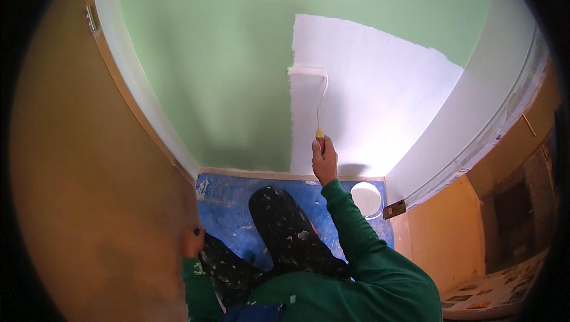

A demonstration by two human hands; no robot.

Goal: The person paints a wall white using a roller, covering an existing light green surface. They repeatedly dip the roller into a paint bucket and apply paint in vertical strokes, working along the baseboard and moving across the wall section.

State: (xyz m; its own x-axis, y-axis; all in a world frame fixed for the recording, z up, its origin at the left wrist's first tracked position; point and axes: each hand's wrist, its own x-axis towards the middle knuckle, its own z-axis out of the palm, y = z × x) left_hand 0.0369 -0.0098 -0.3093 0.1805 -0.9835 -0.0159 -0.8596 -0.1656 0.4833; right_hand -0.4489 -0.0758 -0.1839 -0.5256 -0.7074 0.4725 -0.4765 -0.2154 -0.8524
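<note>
My right hand (pixel 325 158) grips the yellow handle (pixel 319 133) of a paint roller. Its white roller sleeve (pixel 307 71) lies against the wall, at the left edge of a patch of white paint (pixel 356 95). Pale green wall (pixel 213 55) surrounds that patch on the left and above. My left hand (pixel 193 242) is low by the edge of the brown door (pixel 102 188), beside my knee. Its fingers look curled, with a small dark thing (pixel 197 231) at them; whether they hold it or the door edge is unclear.
A white bucket (pixel 366 199) stands on the blue, paint-marked floor covering (pixel 227 206) near the right corner. Just right of it is a phone-like object (pixel 394 210) at the end of the white side wall (pixel 467 99). A printed sheet (pixel 494 286) lies at lower right.
</note>
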